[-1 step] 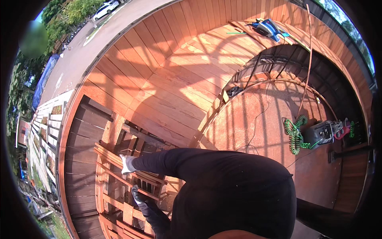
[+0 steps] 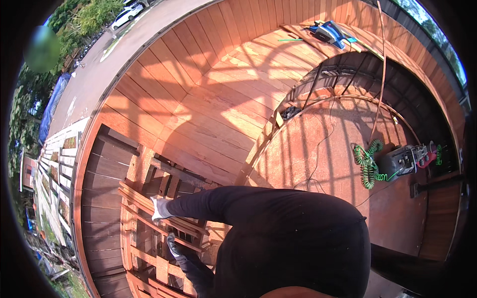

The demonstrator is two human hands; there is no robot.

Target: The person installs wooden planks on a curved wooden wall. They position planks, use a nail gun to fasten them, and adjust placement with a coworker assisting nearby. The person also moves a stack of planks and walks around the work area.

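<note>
Neither my left hand nor my right hand shows as a hand. My black-clothed body (image 2: 298,238) fills the lower middle. Two dark limbs stretch left from it; they look like my legs, ending in a grey-white shoe (image 2: 159,208) and a grey shoe (image 2: 174,245). The upper shoe is over a bundle of narrow wooden slats (image 2: 136,197); the lower one is beside a separate slat (image 2: 141,217). These slats lie across an open wooden frame (image 2: 162,268). A brown patch (image 2: 293,293) at the bottom edge cannot be identified.
Wooden decking (image 2: 208,129) curves around a lower reddish floor (image 2: 323,154). An air compressor (image 2: 397,164) with a green coiled hose (image 2: 366,166) stands at right. A blue power tool (image 2: 328,34) sits on the far decking. A thin cable (image 2: 318,149) crosses the floor. Gaps show in the frame.
The view has shifted slightly, so the decking, compressor and blue power tool sit a little differently in the picture. The limbs stay almost in the same place.
</note>
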